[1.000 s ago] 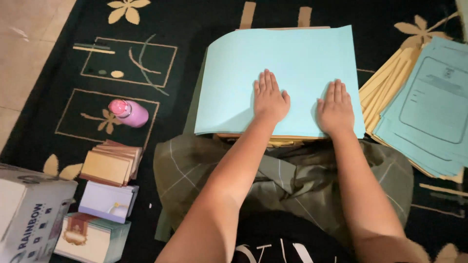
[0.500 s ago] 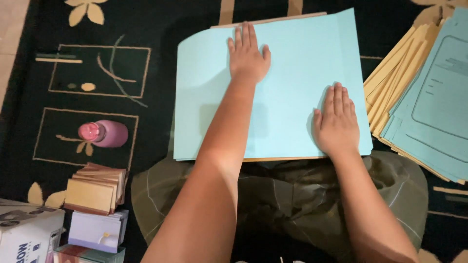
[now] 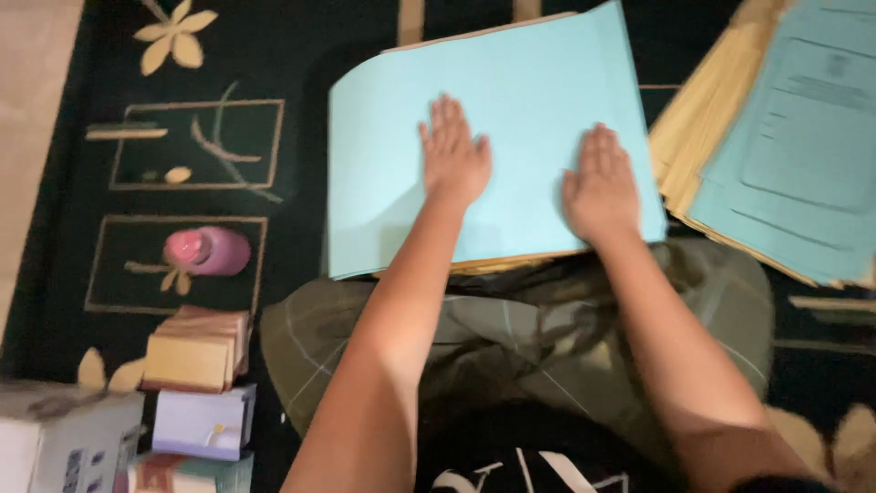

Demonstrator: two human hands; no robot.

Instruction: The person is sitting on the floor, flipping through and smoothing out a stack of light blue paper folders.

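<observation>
Both palms flat on light blue sheet point(image 3: 511, 137) atop yellowish stack on dark rug point(image 3: 274, 55) — left hand point(image 3: 453, 155) centre, right hand point(image 3: 600, 187) near right edge. Grip: none, fingers spread, nothing held. Step looks like smoothing sheet square on pile; next likely needs even pressure outward.

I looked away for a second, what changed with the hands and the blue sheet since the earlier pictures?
The left hand, which had reached to the far edge of the blue sheet, slid back toward the middle. The right hand stayed flat near the sheet's near right corner. Nothing was picked up; the side stacks stayed put.
</observation>
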